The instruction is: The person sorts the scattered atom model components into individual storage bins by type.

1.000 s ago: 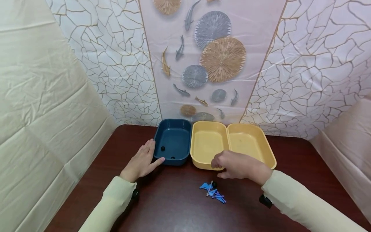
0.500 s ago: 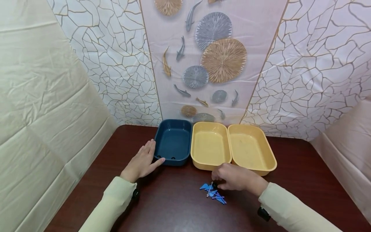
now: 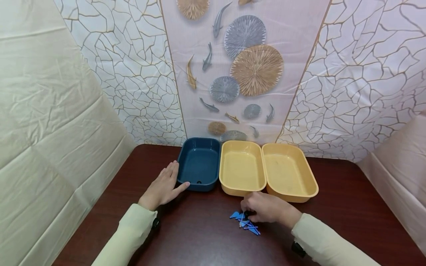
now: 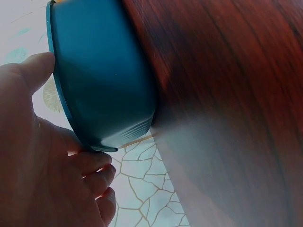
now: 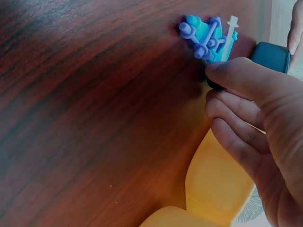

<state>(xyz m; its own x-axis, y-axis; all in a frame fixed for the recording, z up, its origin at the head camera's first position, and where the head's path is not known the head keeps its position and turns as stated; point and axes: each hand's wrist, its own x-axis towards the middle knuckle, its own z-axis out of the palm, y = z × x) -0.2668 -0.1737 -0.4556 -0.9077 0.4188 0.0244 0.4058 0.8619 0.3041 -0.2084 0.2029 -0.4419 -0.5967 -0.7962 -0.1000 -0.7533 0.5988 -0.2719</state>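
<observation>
My left hand (image 3: pixel 163 186) rests against the left side and front corner of the blue tray (image 3: pixel 198 140), fingers extended and thumb on the front rim. Inside that tray a small black ball (image 3: pixel 199 182) shows by the front wall. Over a small pile on the table, my right hand (image 3: pixel 267 207) pinches another black ball (image 5: pixel 215 85) between thumb and fingers; the fingers cover most of it. The pile holds flat blue pieces (image 3: pixel 235 214), purple sticks with knobbed ends (image 5: pixel 213 30) and a pale stick (image 5: pixel 230 35). Its far edge lies right beside the right fingertips.
A yellow tray (image 3: pixel 242 191) stands against the blue one, just beyond my right hand. Another yellow tray (image 3: pixel 293 198) sits at its right. All three line the back of the dark wooden table (image 3: pixel 199 236), before a patterned cloth (image 3: pixel 149 74).
My right hand has come down from the middle tray's front edge to the black ball at the pile. A second ball in the blue tray rolled forward and is now out of sight.
</observation>
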